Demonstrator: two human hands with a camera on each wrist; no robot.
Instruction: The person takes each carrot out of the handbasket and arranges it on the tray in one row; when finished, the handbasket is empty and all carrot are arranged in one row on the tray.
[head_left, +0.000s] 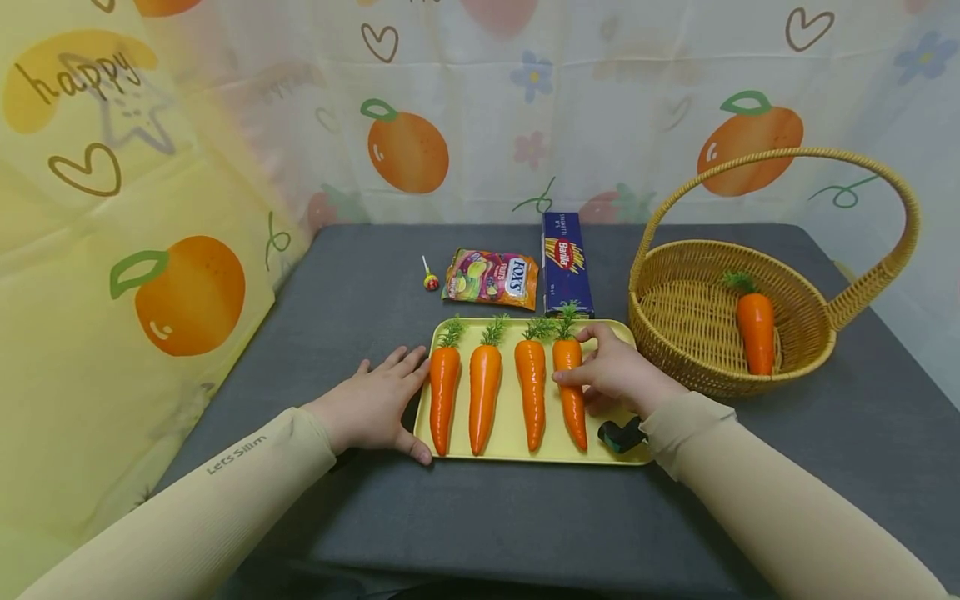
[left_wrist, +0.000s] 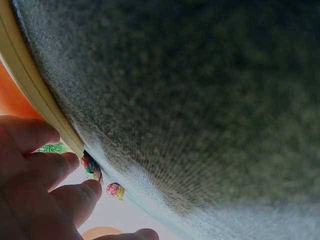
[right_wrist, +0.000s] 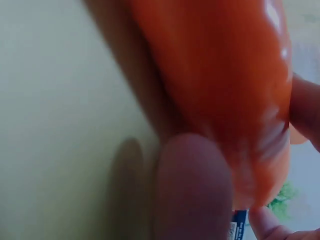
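Several orange carrots with green tops lie side by side on a pale yellow tray [head_left: 502,457]. My right hand [head_left: 618,371] grips the rightmost carrot [head_left: 572,400], its thumb across the front and another finger near the leafy top. In the right wrist view the carrot [right_wrist: 225,75] fills much of the frame, with fingertips [right_wrist: 195,185] against it. My left hand [head_left: 375,408] rests with spread fingers at the tray's left edge, beside the leftmost carrot [head_left: 444,392]. The left wrist view shows those fingers [left_wrist: 45,170] along the tray rim [left_wrist: 45,95].
A wicker basket [head_left: 675,367] with a tall handle stands on the right, one carrot [head_left: 756,333] inside. Behind the tray lie a blue Barilla spaghetti box [head_left: 566,267], a Fox's candy bag [head_left: 491,279] and a lollipop [head_left: 431,281]. A printed curtain [head_left: 480,125] hangs behind the dark table [head_left: 495,517].
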